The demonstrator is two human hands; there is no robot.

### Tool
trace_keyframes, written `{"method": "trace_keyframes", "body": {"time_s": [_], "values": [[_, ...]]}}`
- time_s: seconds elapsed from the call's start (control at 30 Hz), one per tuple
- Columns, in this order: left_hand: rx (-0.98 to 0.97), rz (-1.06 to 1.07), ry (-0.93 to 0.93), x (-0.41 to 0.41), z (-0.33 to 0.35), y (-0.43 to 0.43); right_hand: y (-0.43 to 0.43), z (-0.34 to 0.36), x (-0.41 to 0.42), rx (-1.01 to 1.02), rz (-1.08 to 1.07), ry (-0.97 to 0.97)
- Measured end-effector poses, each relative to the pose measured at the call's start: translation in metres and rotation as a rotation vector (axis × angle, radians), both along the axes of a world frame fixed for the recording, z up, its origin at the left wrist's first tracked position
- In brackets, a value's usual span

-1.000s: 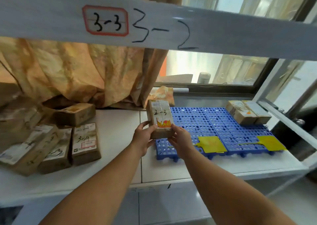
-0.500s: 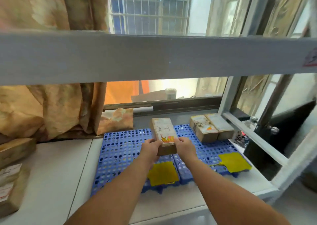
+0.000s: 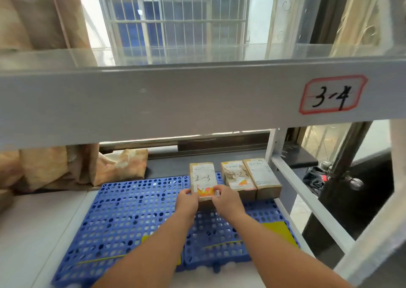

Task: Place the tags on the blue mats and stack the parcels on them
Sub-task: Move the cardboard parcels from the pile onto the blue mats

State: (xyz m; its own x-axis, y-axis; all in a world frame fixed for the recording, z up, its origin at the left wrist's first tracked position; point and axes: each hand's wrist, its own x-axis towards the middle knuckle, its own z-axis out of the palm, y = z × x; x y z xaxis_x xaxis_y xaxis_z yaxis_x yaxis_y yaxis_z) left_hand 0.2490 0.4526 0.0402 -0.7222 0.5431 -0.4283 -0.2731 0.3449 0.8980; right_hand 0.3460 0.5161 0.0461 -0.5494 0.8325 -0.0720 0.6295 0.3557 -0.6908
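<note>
Pushed farther back than half a second ago, the parcel [image 3: 203,180] marked 2-3 now lies at the rear of the right blue mat [image 3: 216,232], just left of two parcels [image 3: 252,178] lying side by side. The left hand [image 3: 187,202] and right hand [image 3: 227,199] pinch its near corners. A yellow tag [image 3: 280,230] lies at that mat's front.

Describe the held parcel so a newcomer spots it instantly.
Under the grey shelf beam labelled 3-4 lie two blue mats. Near their rear seam, the left hand and right hand grip a brown parcel. It alone is handwritten 2-3; the neighbouring parcel reads 4-2.
</note>
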Motion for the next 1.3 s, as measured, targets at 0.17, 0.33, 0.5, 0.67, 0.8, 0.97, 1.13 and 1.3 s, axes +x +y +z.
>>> {"method": "trace_keyframes", "body": {"time_s": [0.17, 0.33, 0.5, 0.67, 0.8, 0.97, 1.13, 1.3], "values": [[-0.143, -0.064, 0.180, -0.003, 0.004, 0.012, 0.011, 0.005, -0.003, 0.346, 0.099, -0.105], [-0.261, -0.298, 0.506, 0.000, 0.009, 0.019, 0.042, 0.008, 0.015, 0.450, -0.087, -0.282], [-0.326, -0.501, 0.634, 0.007, 0.003, 0.024, 0.069, -0.001, 0.041, 0.156, -0.121, -0.452], [-0.353, -0.509, 0.670, 0.013, -0.003, 0.029, 0.067, -0.006, 0.048, 0.198, -0.077, -0.474], [-0.363, -0.563, 0.694, 0.016, -0.007, 0.035, 0.070, -0.007, 0.049, 0.230, -0.059, -0.485], [-0.383, -0.575, 0.715, 0.015, -0.011, 0.042, 0.076, -0.005, 0.049, 0.266, -0.035, -0.519], [-0.393, -0.571, 0.712, 0.016, -0.010, 0.040, 0.076, -0.003, 0.049, 0.332, -0.032, -0.545], [-0.412, -0.511, 0.680, 0.017, -0.008, 0.025, 0.062, -0.008, 0.048, 0.321, -0.106, -0.404]]}}
